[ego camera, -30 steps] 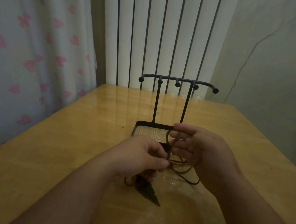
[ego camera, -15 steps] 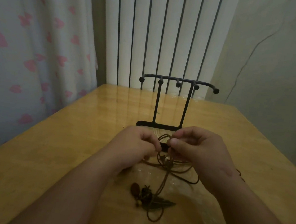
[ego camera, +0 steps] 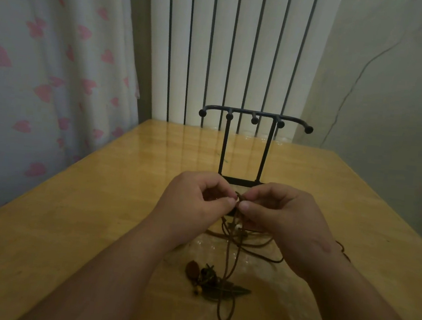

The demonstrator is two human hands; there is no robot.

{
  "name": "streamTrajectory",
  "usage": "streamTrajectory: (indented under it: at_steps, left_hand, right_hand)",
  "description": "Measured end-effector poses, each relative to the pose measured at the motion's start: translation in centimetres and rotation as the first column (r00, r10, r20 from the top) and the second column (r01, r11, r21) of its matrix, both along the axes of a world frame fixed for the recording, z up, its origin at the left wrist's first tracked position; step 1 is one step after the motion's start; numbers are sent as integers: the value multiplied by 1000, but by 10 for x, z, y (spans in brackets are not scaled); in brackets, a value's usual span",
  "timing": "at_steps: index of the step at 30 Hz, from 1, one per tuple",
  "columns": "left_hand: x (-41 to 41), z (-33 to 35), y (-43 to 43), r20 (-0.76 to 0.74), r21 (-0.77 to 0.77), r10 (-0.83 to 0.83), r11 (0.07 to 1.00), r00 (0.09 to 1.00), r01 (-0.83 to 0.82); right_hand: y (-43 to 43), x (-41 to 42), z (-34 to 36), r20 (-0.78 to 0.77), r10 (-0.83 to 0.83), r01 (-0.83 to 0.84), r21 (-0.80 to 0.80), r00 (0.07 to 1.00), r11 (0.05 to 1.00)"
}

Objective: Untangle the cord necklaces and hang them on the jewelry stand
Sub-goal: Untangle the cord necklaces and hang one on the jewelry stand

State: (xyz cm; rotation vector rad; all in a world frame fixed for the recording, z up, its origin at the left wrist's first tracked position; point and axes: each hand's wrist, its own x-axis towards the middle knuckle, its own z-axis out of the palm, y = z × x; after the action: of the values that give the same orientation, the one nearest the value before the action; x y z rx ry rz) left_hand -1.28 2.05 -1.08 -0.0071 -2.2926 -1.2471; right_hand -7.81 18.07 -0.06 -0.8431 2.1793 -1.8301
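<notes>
I am seeing a glossy yellow-brown wooden table (ego camera: 69,223) filling the lower half of the frame, its far end catching pale reflections. A white curtain (ego camera: 46,66) printed with pink hearts is hanging down the left side, reaching below the table's edge. A white ribbed radiator (ego camera: 241,46) is standing at top centre, right behind the table's far edge. A plain pale wall (ego camera: 401,126) is taking up the upper right, and a thin dark line (ego camera: 351,88) is running down it; I cannot tell whether it is a crack or a wire.

Bare forearms (ego camera: 105,278), left hand (ego camera: 195,207), right hand (ego camera: 286,221)
</notes>
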Motion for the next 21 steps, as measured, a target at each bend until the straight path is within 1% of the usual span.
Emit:
streamTrajectory:
  at_steps: [8, 11, 14, 21]
  left_hand:
    - [2, 2, 2, 8, 6, 15, 1000, 1000, -15]
    - [2, 2, 2, 13, 16, 14, 1000, 1000, -14]
    - [1, 2, 1, 11, 16, 0, 1000, 1000, 0]
    - [1, 2, -4, 2, 3, -11, 1000, 1000, 11]
  right_hand:
    - [1, -2, -2, -114, 26, -18, 78, 993, 997]
    - [0, -2, -3, -151, 7, 6, 81, 988, 997]
    - [0, -2, -3, -167, -14, 28, 80, 986, 996]
    - [1, 0, -2, -202, 8, 25, 161, 979, 987]
